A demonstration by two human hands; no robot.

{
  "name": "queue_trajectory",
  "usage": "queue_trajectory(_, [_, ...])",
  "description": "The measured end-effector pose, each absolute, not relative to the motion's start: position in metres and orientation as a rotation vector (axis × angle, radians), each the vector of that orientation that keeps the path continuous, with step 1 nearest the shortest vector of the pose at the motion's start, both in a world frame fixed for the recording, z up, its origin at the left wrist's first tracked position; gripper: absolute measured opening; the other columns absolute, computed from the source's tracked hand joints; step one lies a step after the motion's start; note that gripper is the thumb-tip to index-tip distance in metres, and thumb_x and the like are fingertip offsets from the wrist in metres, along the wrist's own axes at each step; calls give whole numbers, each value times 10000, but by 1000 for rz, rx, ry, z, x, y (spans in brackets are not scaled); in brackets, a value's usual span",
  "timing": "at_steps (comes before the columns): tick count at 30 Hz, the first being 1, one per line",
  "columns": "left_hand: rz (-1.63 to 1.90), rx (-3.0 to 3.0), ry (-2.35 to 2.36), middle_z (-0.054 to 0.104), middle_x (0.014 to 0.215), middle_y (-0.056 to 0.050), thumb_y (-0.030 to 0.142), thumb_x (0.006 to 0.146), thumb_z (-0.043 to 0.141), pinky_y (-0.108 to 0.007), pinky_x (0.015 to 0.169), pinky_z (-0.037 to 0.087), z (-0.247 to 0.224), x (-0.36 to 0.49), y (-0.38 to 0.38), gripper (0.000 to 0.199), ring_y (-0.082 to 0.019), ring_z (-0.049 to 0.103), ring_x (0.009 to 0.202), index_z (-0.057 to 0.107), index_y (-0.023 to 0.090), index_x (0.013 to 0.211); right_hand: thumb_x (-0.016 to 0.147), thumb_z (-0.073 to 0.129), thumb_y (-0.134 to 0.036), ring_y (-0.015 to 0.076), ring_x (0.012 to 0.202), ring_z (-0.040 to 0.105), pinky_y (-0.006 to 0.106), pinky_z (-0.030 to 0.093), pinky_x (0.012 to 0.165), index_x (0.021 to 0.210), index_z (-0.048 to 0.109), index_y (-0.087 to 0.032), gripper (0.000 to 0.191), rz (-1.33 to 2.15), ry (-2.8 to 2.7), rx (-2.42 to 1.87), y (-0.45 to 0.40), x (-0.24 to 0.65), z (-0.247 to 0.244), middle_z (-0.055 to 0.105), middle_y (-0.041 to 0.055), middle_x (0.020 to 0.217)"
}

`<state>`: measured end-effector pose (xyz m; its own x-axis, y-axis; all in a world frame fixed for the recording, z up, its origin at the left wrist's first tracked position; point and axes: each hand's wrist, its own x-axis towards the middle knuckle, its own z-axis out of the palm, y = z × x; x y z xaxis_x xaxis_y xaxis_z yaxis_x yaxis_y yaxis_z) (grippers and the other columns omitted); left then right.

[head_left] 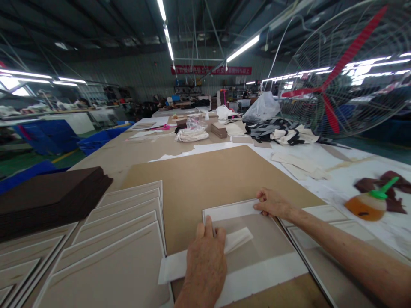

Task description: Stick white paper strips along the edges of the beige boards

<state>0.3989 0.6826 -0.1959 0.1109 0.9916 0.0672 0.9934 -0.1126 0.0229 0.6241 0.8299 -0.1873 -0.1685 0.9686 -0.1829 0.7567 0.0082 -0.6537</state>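
Observation:
A grey-beige panel (266, 239) with white strips along its far and near edges lies on a brown board. My left hand (207, 256) rests palm down at its left side, fingers apart, the index finger touching the far white strip (231, 211). A loose white strip (175, 267) runs beneath this hand and out over the panel. At the panel's far right corner, my right hand (269, 202) has its fingers pinched together on the edge of the far strip.
Overlapping beige panels (112, 256) lie on the left, beside a dark brown stack (54, 192). More panels (337, 248) sit under my right forearm. Farther right are a glue bottle (367, 205) and a large fan (324, 90). Cloth scraps (272, 128) lie beyond the board.

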Motion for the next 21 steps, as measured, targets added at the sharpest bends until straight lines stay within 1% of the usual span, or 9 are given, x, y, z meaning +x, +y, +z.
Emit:
queue_trajectory(4, [-124, -2341, -2025, 444, 1341, -153, 110, 799, 453, -426, 921, 430, -203, 396, 682, 350, -300, 391, 1203, 610, 182, 1104, 695, 634, -204, 99, 465, 541, 173, 358, 377, 896, 411, -183, 302, 902, -1935, -1788, 829, 626, -190, 555, -43, 585])
queue_trajectory(9, [-131, -2322, -2028, 396, 1387, -185, 89, 785, 436, -421, 877, 451, -204, 396, 683, 364, -316, 415, 1181, 618, 170, 1090, 749, 585, -185, 97, 482, 548, 176, 404, 382, 894, 403, -187, 233, 957, -1889, -1749, 828, 628, -192, 541, -52, 598])
queue_trajectory(11, [-120, -2304, -2050, 382, 1399, -197, 87, 780, 441, -421, 869, 452, -202, 396, 684, 362, -323, 431, 1162, 622, 169, 1083, 756, 579, -189, 94, 479, 541, 174, 400, 370, 894, 400, -192, 226, 955, -1875, -1734, 827, 628, -191, 526, -60, 600])
queue_trajectory(17, [-101, -2336, -2025, 396, 1390, -195, 101, 785, 445, -427, 891, 441, -203, 397, 684, 373, -330, 405, 1194, 605, 163, 1116, 760, 583, -198, 74, 435, 499, 169, 378, 348, 902, 406, -200, 227, 921, -1849, -1723, 829, 624, -191, 505, -75, 603])
queue_trajectory(21, [-103, -2336, -2049, 374, 1410, -193, 95, 784, 438, -435, 875, 450, -204, 396, 685, 362, -331, 417, 1183, 616, 172, 1091, 742, 591, -182, 75, 416, 489, 172, 373, 351, 899, 409, -191, 241, 902, -1840, -1763, 829, 621, -191, 513, -70, 587])
